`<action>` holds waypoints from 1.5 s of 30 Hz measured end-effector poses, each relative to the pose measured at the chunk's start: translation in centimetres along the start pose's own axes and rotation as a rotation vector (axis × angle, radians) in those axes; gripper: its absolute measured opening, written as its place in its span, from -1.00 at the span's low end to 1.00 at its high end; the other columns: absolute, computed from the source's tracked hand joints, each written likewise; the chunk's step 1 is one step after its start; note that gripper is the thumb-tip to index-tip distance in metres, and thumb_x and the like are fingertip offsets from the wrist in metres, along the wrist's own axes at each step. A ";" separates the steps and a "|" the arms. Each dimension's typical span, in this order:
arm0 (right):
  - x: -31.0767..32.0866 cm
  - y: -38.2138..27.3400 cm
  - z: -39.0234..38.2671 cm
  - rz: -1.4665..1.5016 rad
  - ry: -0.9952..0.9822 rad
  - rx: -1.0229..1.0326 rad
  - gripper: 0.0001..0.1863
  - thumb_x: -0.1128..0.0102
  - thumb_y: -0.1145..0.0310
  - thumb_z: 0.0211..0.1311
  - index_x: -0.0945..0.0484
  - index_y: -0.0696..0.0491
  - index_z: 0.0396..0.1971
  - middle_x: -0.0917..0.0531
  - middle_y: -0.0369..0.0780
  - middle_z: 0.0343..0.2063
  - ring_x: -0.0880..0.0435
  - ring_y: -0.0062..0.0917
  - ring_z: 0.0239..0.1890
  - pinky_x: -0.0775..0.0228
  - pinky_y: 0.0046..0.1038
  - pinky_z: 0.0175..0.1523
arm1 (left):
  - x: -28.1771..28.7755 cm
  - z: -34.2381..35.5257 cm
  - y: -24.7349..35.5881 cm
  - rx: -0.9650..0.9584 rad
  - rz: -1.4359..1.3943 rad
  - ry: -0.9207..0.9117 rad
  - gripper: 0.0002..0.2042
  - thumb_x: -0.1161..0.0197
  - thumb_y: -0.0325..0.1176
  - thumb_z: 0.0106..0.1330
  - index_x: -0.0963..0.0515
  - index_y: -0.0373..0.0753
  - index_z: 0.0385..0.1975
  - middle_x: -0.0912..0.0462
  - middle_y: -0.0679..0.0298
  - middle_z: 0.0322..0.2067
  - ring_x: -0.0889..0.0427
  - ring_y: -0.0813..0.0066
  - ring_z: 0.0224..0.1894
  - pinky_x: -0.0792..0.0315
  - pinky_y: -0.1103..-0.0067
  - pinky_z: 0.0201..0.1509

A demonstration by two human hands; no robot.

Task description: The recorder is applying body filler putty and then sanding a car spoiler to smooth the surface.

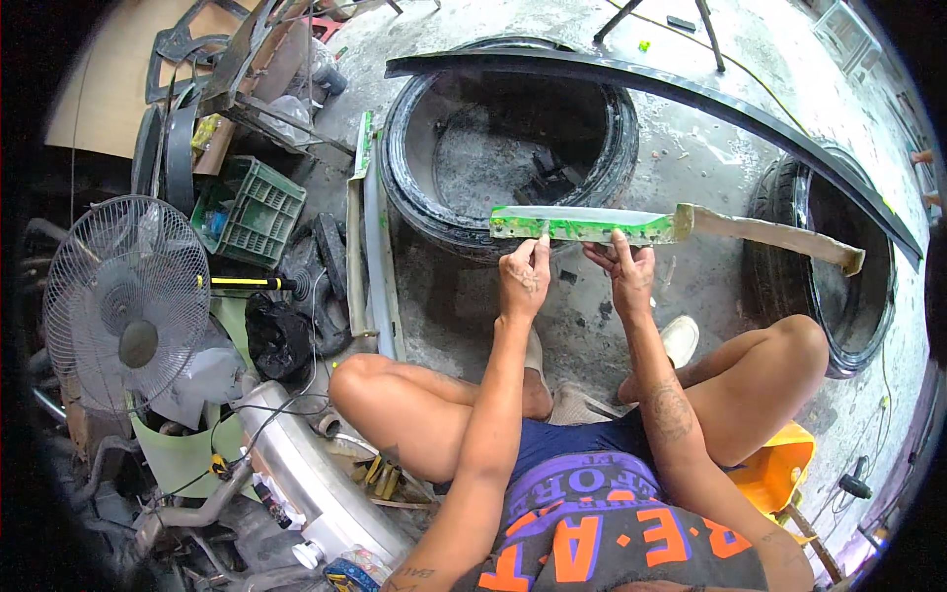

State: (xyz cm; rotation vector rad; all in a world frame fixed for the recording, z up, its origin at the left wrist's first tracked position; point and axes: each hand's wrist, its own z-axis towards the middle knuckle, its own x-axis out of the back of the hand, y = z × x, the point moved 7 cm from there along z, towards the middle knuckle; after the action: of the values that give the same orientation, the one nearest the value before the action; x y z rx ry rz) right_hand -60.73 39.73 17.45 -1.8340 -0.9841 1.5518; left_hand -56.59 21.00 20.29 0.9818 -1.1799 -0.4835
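I hold a long, narrow moulded strip (pixel 582 229) crosswise in front of me. Its left part is white and smeared with bright green; beyond a raised step the right part is tan and reaches out over a tyre. My left hand (pixel 525 279) pinches the lower edge near the green left end, thumb and finger together. Closer to the middle, my right hand (pixel 628 273) grips the same edge with its thumb on the near face. Fingers behind the strip are partly hidden. Just beyond lies a large tyre (pixel 414 202) with dark scraps inside.
A long black strip (pixel 592 64) spans the large tyre and a second tyre (pixel 774 261) at right. More long strips (pixel 375 257) lean at the large tyre's left. On the left stand a fan (pixel 138 296), a green crate (pixel 261 207) and a silver cylinder (pixel 326 493). An orange stool (pixel 779 469) is at right.
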 end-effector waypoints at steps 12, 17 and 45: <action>0.1 0.1 0.1 -0.036 0.017 0.009 -0.72 -0.06 0.38 0.43 -0.36 0.27 -0.03 -0.64 -0.01 -0.19 -0.75 -0.24 -0.23 -0.69 -0.27 -0.12 | 1.2 1.6 0.4 -0.101 -0.050 -0.176 -0.70 -0.14 -0.27 0.40 -0.66 -0.40 -0.40 -0.67 0.04 -0.55 -0.65 0.33 -0.51 -0.47 0.46 -0.34; 0.2 -0.2 0.2 -0.031 -0.003 0.024 -0.70 -0.06 0.37 0.43 -0.35 0.27 -0.01 -0.64 0.00 -0.18 -0.74 -0.22 -0.22 -0.69 -0.26 -0.11 | 0.4 1.5 1.2 -0.127 -0.034 -0.235 -0.69 -0.13 -0.26 0.40 -0.65 -0.40 -0.40 -0.67 0.04 -0.54 -0.65 0.36 -0.51 -0.46 0.47 -0.36; -0.2 -0.3 0.0 -0.025 -0.025 0.003 -0.66 -0.11 0.31 0.41 -0.38 0.28 -0.03 -0.63 -0.04 -0.16 -0.75 -0.27 -0.21 -0.69 -0.30 -0.12 | 0.2 1.6 1.3 -0.167 -0.100 -0.204 -0.70 -0.14 -0.29 0.40 -0.63 -0.40 -0.47 -0.65 0.09 -0.58 -0.62 0.37 -0.55 -0.45 0.49 -0.38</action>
State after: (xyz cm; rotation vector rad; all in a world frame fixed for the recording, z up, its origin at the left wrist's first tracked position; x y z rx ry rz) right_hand -60.80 39.73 17.80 -1.7970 -1.0117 1.5644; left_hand -58.24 20.91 21.61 0.8650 -1.2532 -0.7639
